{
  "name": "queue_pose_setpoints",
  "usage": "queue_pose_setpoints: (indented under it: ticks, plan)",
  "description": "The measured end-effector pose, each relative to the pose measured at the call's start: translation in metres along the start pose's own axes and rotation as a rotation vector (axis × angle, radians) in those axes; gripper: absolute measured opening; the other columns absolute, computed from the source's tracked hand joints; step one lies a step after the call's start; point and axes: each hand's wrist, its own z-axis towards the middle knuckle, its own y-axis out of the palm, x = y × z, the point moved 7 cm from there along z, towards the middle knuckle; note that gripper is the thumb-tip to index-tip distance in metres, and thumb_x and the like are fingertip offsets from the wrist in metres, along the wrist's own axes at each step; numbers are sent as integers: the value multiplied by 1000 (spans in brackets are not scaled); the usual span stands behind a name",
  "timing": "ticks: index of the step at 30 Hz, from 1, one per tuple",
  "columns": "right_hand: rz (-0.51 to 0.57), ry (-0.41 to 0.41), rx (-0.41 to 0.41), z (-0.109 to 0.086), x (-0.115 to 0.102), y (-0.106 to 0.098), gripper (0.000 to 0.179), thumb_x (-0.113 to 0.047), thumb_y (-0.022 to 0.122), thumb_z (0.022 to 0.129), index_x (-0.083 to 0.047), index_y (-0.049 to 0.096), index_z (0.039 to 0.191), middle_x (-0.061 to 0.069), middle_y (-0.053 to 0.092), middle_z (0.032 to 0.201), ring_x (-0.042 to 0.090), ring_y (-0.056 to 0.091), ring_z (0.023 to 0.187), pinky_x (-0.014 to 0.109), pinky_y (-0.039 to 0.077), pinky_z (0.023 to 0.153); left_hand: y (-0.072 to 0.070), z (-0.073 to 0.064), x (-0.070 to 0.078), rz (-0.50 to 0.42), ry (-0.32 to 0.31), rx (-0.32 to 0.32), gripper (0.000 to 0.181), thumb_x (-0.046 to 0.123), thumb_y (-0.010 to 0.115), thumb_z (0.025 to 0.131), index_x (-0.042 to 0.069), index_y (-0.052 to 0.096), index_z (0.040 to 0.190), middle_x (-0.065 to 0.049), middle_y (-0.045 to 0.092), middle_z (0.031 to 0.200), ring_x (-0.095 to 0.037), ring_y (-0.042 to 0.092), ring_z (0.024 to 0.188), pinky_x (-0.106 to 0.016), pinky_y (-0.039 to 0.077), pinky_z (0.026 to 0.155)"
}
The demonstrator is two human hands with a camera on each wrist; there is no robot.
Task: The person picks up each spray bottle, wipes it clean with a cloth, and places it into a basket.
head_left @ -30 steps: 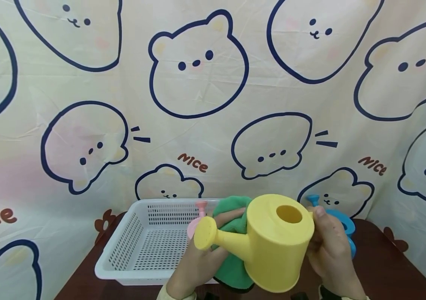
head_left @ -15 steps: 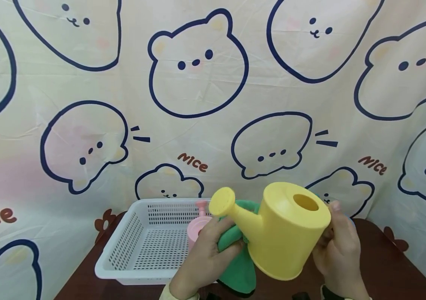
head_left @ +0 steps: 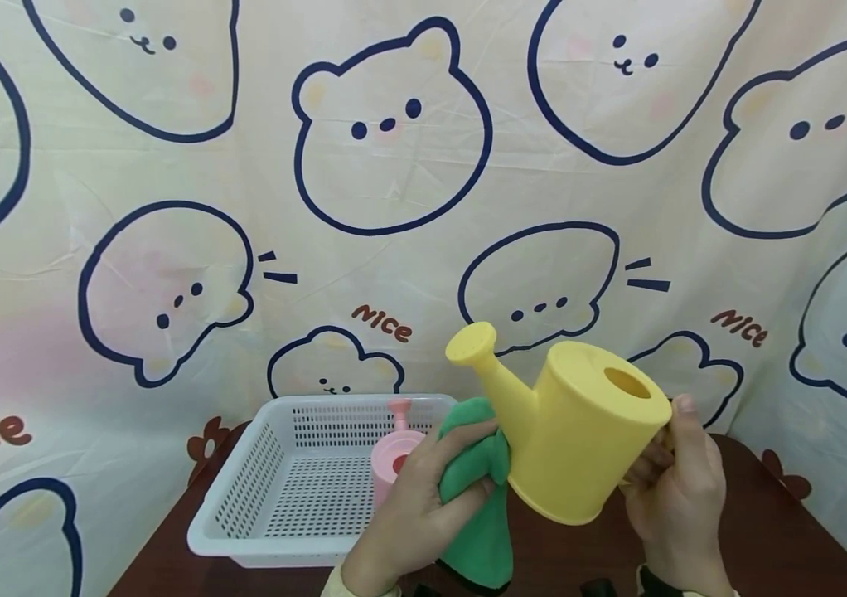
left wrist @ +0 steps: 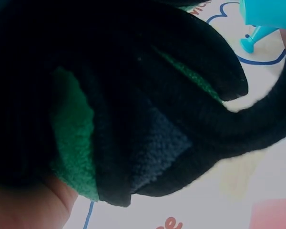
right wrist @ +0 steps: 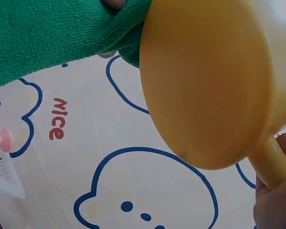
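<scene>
My left hand [head_left: 423, 506] grips a bunched green terry cloth [head_left: 479, 531] with dark edging, its upper folds against the left side of a yellow watering can [head_left: 580, 431]. The can is raised and tilted, spout up to the left and round top opening facing up. My right hand [head_left: 680, 489] holds it by the handle at its right; in the right wrist view the fingers curl round the handle [right wrist: 271, 164]. That view also shows the can's smooth underside and the cloth [right wrist: 52, 38] at its edge. Dark folds of cloth [left wrist: 109, 109] fill most of the left wrist view.
A white perforated basket [head_left: 244, 543] stands on the dark brown table [head_left: 774, 547] at left, with a pink watering can [head_left: 394, 448] in its right end. A blue watering can [left wrist: 269, 14] shows in the left wrist view. A cartoon-printed curtain [head_left: 394, 182] hangs behind the table.
The yellow watering can has risen and moved right, its spout tipping upward. My left hand and the cloth have shifted slightly right along its side. The blue can is now hidden in the head view.
</scene>
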Motion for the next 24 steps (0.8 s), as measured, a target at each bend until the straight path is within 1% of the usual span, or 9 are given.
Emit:
queue_pose_setpoints:
  ticks: [1, 5, 7, 11, 15, 18, 24]
  plan:
    - [-1, -2, 8, 0, 0, 0, 48, -20, 19, 116, -10, 36, 73, 1, 20, 60, 13, 14, 42, 27, 8, 36, 0, 0, 0, 4, -1, 1, 55, 3, 68, 94, 26, 62, 144, 0, 61, 136, -14, 59, 119, -34, 57, 100]
    - [-37, 20, 89, -1, 0, -3, 50, -22, 23, 116, -12, 47, 74, 2, 18, 61, 14, 13, 43, 29, 8, 38, 0, 0, 1, 37, 19, 13, 58, 3, 69, 93, 26, 61, 146, -2, 60, 139, -15, 60, 121, -35, 57, 101]
    - [-40, 20, 110, -1, 0, -4, 49, -22, 24, 116, -12, 50, 75, 2, 18, 61, 14, 13, 44, 29, 7, 38, 0, 0, 1, 56, 33, 20, 60, 3, 69, 92, 26, 60, 147, -2, 59, 141, -16, 60, 123, -35, 57, 102]
    - [-26, -9, 122, -1, 0, -3, 49, -21, 24, 116, -10, 49, 76, 1, 18, 61, 14, 13, 43, 28, 6, 38, 2, 0, -1, 69, 34, 21, 61, 4, 69, 93, 27, 58, 149, -1, 58, 146, -16, 60, 125, -37, 56, 105]
    - [-40, -58, 152, -1, -1, -3, 47, -19, 25, 116, -8, 44, 74, 2, 20, 60, 13, 14, 42, 28, 6, 37, 5, 1, -2, 47, -2, 8, 61, 7, 68, 95, 28, 56, 151, 0, 54, 151, -17, 60, 126, -37, 57, 106]
    - [-64, -70, 191, -1, -3, -3, 46, -19, 28, 116, -7, 42, 73, 2, 21, 59, 14, 14, 42, 29, 6, 37, 6, 1, -1, 49, -18, 4, 62, 7, 68, 95, 29, 56, 151, 1, 52, 154, -17, 60, 126, -38, 57, 105]
    - [-71, -86, 223, -1, -2, -2, 46, -20, 32, 116, -6, 41, 73, 2, 22, 59, 15, 15, 42, 30, 6, 39, 6, 1, 0, 80, -7, 5, 63, 7, 68, 94, 29, 55, 152, 0, 52, 154, -17, 60, 124, -37, 58, 102]
